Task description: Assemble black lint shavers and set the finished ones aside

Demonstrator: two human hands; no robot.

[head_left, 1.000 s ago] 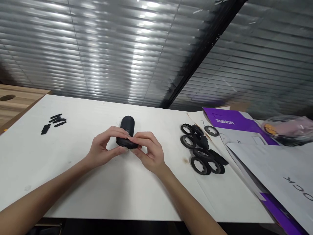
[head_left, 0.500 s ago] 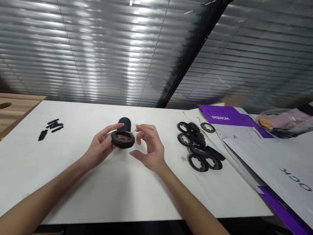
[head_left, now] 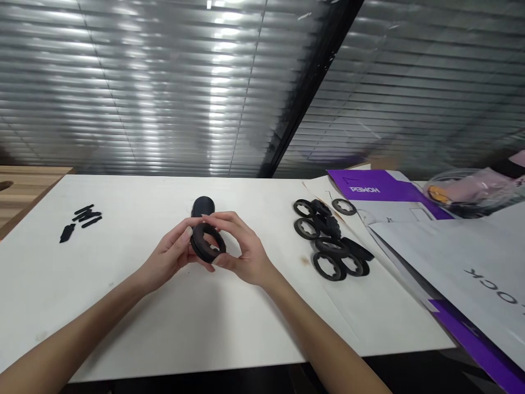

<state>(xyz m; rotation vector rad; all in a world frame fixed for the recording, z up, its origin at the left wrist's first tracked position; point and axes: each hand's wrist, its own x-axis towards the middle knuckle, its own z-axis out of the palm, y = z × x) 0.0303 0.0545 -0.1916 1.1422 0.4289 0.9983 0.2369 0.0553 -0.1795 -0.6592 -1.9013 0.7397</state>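
Note:
A black ring (head_left: 199, 241) with a notched inner edge is held above the table between both hands, tilted so its opening faces me. My left hand (head_left: 170, 254) grips its left side, thumb on the near face and fingers behind. On the other side, my right hand (head_left: 246, 249) has its thumb at the lower right rim and its fingers on the top. Just behind the hands stands a dark cylinder (head_left: 203, 206), its lower part hidden by the fingers.
Several similar black rings (head_left: 307, 229) lie in a loose group on the right. Small black strips (head_left: 88, 214) lie at the left. Purple and white packaging (head_left: 365, 186) and a large white printed sheet (head_left: 459, 257) cover the right side. Blinds (head_left: 164, 82) rise behind the table (head_left: 135, 334).
My right hand has closed onto the ring, from apart before. The ring has turned from nearly flat to tilted toward me. The view has shifted slightly.

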